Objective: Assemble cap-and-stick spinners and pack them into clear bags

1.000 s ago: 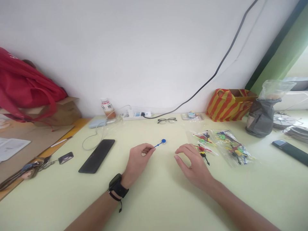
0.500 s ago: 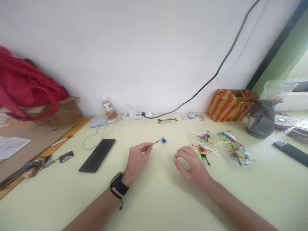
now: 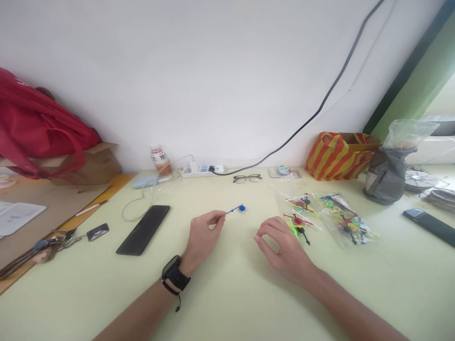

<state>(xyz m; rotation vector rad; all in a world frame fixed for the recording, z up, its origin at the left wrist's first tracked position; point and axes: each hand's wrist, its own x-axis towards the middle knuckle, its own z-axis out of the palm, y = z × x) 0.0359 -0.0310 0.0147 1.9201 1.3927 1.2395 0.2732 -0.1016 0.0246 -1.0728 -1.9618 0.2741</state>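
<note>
My left hand (image 3: pixel 207 234) pinches one end of a thin blue plastic stick (image 3: pixel 233 209) between thumb and fingertips. The stick's far tip points up and right, by a small round blue piece (image 3: pixel 242 208); I cannot tell whether the two touch. My right hand (image 3: pixel 280 244) rests over the table with fingers curved and thumb apart, holding nothing. Just beyond it lie red and black arrow-shaped plastic pieces (image 3: pixel 298 221), with green and yellow parts, on or in a clear bag.
Another clear bag of coloured plastic parts (image 3: pixel 346 220) lies farther right. A black phone (image 3: pixel 144 229) is left of my left hand. Glasses (image 3: pixel 248 178), a power strip (image 3: pixel 202 169) and a bottle (image 3: pixel 159 160) line the wall. A striped bag (image 3: pixel 339 158) stands at back right.
Both hands stay almost where they were. The round blue piece by the stick's tip looks slightly different in shading; otherwise things keep their places.
</note>
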